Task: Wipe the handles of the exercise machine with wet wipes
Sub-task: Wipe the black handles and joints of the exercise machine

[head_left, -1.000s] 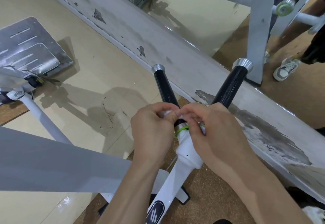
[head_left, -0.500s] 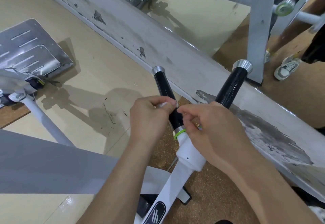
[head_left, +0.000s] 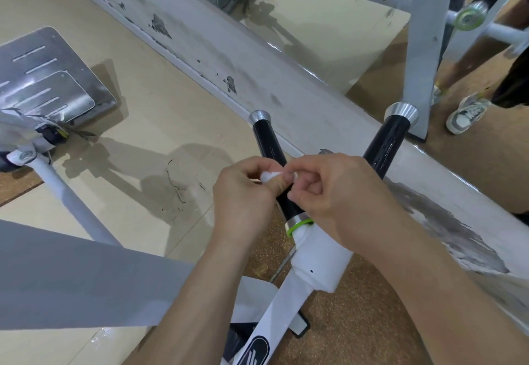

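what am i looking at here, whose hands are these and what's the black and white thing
The camera is worn on a person's head and looks down at their own bare hands. The left hand and right hand pinch a small white wet wipe between them, at a black handle of an exercise machine. A second black handle angles off beside it. Both have silver end caps and rise from a white post with a green ring. A metal footplate shows at far left.
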`<state>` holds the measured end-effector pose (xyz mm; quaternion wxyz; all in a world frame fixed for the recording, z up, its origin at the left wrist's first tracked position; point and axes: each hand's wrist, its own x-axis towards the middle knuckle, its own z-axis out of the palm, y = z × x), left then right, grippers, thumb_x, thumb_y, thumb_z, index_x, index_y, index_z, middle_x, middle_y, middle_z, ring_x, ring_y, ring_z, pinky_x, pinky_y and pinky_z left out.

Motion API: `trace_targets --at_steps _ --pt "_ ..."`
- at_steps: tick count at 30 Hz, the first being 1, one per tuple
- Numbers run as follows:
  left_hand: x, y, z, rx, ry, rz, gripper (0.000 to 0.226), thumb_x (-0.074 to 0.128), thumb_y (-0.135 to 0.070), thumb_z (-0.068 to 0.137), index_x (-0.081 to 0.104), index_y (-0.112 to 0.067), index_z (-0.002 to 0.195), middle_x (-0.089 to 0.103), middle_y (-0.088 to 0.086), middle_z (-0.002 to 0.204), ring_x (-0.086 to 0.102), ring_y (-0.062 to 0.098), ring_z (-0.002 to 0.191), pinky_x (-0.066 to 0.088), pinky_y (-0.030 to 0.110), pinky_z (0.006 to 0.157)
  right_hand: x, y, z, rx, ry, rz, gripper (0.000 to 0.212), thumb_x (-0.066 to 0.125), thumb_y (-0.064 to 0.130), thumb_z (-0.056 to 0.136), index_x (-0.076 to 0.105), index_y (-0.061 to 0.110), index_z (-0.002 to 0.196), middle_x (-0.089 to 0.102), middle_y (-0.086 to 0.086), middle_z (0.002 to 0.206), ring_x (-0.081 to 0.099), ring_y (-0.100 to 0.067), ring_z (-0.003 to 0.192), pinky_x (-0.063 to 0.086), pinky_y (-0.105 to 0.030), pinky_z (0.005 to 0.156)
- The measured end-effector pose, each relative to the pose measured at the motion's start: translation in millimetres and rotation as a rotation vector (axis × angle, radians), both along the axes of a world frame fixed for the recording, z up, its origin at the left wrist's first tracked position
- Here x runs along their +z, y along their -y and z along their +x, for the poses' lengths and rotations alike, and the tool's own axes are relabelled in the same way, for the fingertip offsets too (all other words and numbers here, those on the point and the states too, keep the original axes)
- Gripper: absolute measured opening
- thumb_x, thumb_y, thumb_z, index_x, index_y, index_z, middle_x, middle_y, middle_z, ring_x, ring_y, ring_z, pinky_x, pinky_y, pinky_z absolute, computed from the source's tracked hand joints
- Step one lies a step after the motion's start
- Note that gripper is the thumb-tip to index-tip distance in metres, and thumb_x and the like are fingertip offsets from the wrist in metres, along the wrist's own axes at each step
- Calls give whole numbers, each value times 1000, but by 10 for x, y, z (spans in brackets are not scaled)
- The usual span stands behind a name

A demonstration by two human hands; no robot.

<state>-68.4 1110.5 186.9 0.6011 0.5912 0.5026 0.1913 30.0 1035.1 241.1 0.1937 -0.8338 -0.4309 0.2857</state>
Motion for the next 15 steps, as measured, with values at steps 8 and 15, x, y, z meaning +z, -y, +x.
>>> trace_targets --at_steps 8,15 --pt "-18 -43 21 21 3 33 10 74 -26 78 74 -34 73 74 -7 82 68 15 78 55 34 75 31 -71 13 94 59 -194 30 66 39 81 63 36 111 60 14 88 56 -8 83 47 -27 74" --pt "-140 -297 233 81 -85 174 14 76 -21 73 69 -30 64 66 -8 65 62 13 66 55 36 72 -72 -332 204 -19 -59 -212 18 75 32 75 67 27 90 67 5 88 62 -13 84 51 -30 78"
